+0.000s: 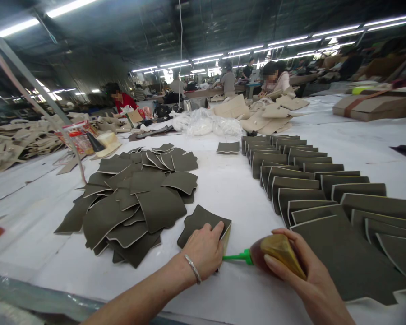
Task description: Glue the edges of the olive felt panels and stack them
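Note:
My left hand [205, 251], a silver bracelet on its wrist, presses on the near edge of a dark olive leather piece [198, 221] lying on the white table [237, 189]; its fingers are curled, with the thumb on the piece. My right hand [301, 266] is wrapped round a brown squeeze bottle [274, 253] whose green nozzle [235, 257] points left at the piece's right edge. A loose pile of the same cut pieces [138, 198] lies to the left. Overlapping rows of folded pieces [311, 189] run along the right.
A single piece [228, 146] lies farther back. Clear plastic bags [206, 122] and beige bag panels [264, 115] sit beyond. Beige cut parts [16, 140] cover the left table. Flat cartons [375, 106] rest at the far right. Other people work at tables behind.

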Demonstrator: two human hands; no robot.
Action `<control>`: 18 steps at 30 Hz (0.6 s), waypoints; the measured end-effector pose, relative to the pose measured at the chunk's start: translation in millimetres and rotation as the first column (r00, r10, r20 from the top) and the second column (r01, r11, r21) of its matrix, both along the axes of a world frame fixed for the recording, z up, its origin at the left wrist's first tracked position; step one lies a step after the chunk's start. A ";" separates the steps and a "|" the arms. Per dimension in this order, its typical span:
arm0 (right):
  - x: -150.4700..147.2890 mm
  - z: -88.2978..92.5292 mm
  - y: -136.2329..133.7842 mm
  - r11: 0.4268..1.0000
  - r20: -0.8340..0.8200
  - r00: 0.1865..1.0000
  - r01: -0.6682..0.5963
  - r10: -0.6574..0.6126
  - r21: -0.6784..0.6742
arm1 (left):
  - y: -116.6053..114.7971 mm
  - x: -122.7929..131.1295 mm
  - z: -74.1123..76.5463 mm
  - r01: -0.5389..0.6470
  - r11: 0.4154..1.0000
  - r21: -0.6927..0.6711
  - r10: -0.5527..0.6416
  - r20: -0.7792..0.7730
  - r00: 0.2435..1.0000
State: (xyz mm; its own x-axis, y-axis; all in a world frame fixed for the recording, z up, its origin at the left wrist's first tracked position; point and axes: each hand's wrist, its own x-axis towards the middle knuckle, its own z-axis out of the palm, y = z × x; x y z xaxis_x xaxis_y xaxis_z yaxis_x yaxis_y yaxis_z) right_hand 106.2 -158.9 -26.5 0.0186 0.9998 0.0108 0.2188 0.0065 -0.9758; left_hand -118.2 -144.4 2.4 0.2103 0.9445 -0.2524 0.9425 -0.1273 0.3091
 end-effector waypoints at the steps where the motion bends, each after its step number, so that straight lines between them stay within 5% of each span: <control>1: -3.1 1.0 -6.9 1.000 -0.015 1.000 0.012 -0.012 -0.011 | -0.4 0.1 -0.6 -0.005 1.000 -0.001 0.005 0.000 1.000; 6: -9.0 4.1 -20.6 0.998 -0.042 0.998 0.038 -0.039 -0.040 | -1.2 0.8 -1.7 -0.013 1.000 -0.005 0.013 0.005 1.000; 12: 4.4 -5.2 5.3 0.999 0.011 0.999 -0.044 0.044 -0.009 | -0.9 1.4 -1.5 -0.028 1.000 -0.011 0.028 0.026 0.999; 18: 4.1 -2.8 39.4 0.983 0.077 0.987 0.130 -0.141 0.128 | 1.9 1.6 1.0 -0.023 0.999 -0.039 0.024 0.024 0.999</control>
